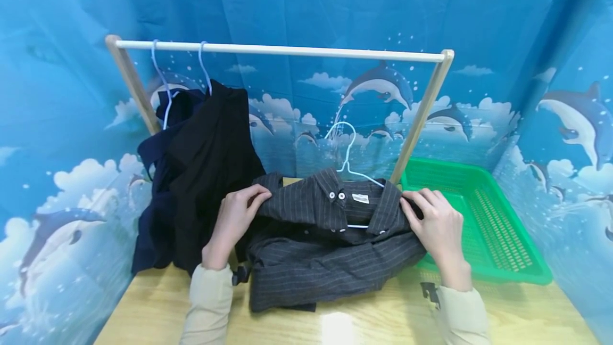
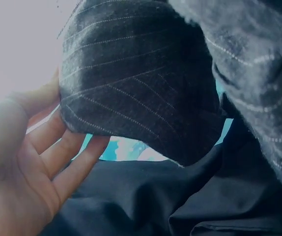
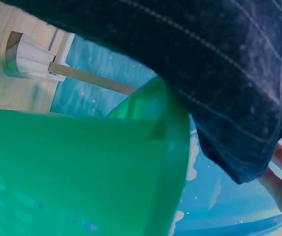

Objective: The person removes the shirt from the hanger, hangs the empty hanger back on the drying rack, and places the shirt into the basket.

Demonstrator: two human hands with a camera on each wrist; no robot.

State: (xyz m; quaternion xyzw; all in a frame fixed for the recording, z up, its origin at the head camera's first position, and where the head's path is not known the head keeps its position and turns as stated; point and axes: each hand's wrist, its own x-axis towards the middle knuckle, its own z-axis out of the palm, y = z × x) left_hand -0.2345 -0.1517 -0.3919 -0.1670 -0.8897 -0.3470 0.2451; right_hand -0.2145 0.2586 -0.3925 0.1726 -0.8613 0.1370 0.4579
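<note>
Gripping striped shirt (image 1: 325,249) shoulders, left hand (image 1: 234,222) and right hand (image 1: 438,228) fingers curled on fabric; hanger (image 1: 349,164) inside collar

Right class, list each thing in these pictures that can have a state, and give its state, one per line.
Striped shirt: on the table, collar buttoned, hanger inside.
White hanger: off the rail.
Dark garments: hung on the rail.
Green basket: looks empty.
Left hand: grips one shoulder.
Right hand: grips the other.
</note>
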